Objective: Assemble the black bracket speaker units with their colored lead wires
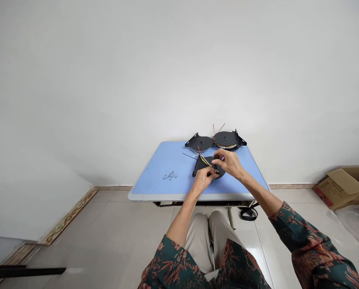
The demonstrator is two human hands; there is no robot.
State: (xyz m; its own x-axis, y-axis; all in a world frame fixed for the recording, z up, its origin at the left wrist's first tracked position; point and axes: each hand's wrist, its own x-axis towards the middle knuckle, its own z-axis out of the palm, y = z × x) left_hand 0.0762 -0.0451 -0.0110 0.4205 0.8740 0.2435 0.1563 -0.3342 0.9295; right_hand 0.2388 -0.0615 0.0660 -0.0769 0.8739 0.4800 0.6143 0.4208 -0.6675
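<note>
As I look down through the head camera, the near black plate (200,165) lies on the right half of the counter (152,168), its raised flange toward the left and a strip of blue surface between it and the front edge. Coloured wires (203,160) rise from its upper side, a dark one reaching out to the left. Over the plate I have the right hand (230,162) closed, thumb and fingers pinched round a black-handled tool (216,157) held roughly upright, its lower end down by the left fingertips. The left hand (202,180) rests low at the plate, fingers bent and close together; I cannot tell what, if anything, it grips, and its wrist crosses the front edge. Just behind, a rear left plate (202,143) and a rear right plate (226,138) sit along the far edge, the latter's flange reaching the right-hand corner, so my room on that side is tight against the wall (179,72). Leftward I get more room: blue surface surrounds the small metal pieces (170,176) and runs on to the left edge. Beyond the counter, well apart at right, a cardboard box (344,186) stands on the floor.
</note>
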